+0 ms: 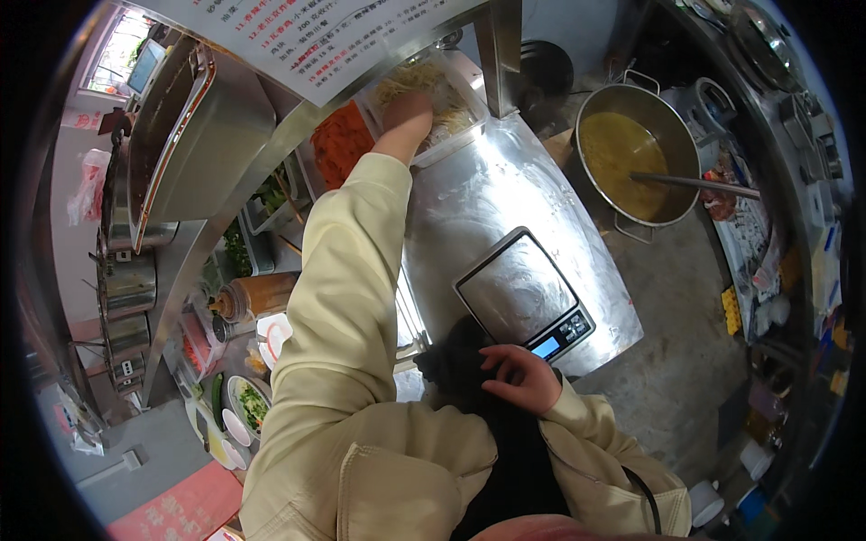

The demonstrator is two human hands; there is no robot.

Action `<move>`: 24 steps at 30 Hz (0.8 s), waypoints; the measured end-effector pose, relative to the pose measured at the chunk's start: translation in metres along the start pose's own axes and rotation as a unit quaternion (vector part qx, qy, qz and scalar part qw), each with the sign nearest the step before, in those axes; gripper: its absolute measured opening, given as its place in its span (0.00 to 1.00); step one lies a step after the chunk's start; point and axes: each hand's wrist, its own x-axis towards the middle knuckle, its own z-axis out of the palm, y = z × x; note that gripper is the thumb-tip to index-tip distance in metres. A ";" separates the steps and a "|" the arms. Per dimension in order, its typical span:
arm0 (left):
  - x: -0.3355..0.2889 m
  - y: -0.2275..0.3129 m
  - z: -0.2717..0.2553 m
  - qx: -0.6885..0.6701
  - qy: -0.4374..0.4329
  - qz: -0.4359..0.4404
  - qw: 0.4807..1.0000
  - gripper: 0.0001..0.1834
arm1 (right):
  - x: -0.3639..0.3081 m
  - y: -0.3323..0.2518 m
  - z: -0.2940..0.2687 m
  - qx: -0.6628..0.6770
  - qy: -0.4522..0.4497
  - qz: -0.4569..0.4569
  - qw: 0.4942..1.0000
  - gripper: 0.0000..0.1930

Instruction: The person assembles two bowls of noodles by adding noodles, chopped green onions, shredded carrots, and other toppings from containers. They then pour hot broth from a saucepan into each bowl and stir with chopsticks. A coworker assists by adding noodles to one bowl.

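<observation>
The right hand [523, 377] rests with curled fingers on a dark cloth [456, 365] at the steel counter's [469, 216] near edge, beside a digital scale [523, 293]. Farther off, the left hand [408, 115] reaches into a clear tub of pale noodles [446, 95]; its grip cannot be told. A white menu sign with red and black print [316, 36] hangs above, and a broth pot [631, 153] stands to the right.

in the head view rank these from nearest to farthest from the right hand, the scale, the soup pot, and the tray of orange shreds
From the right hand:
1. Scale, just above it on the steel counter.
2. Tray of orange shreds, up and left, under the shelf.
3. Soup pot, upper right, off the counter.
</observation>
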 end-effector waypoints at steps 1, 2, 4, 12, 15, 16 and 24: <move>-0.002 -0.001 -0.005 -0.028 0.017 -0.007 0.999 0.12 | 0.002 -0.001 0.001 -0.004 -0.006 -0.011 1.000 0.24; -0.007 -0.002 -0.010 -0.060 0.022 -0.022 0.998 0.11 | 0.004 -0.002 0.002 -0.009 -0.012 -0.014 1.000 0.24; -0.021 -0.004 -0.024 -0.092 0.101 0.002 0.991 0.09 | 0.006 -0.004 0.005 -0.021 -0.020 -0.023 0.999 0.24; -0.105 0.005 -0.048 -0.879 0.062 -0.141 0.452 0.11 | 0.001 -0.016 0.036 -0.062 -0.050 -0.034 0.996 0.25; -0.175 -0.011 -0.036 -0.913 0.026 0.078 0.399 0.02 | -0.003 -0.016 0.058 -0.042 -0.078 -0.009 0.996 0.26; -0.205 -0.015 -0.033 -0.918 0.034 0.013 0.395 0.01 | -0.005 -0.014 0.069 -0.034 -0.075 -0.021 0.996 0.26; -0.462 -0.137 -0.048 -0.870 -0.074 -0.101 0.477 0.14 | -0.025 -0.005 0.163 -0.081 -0.178 0.004 0.981 0.28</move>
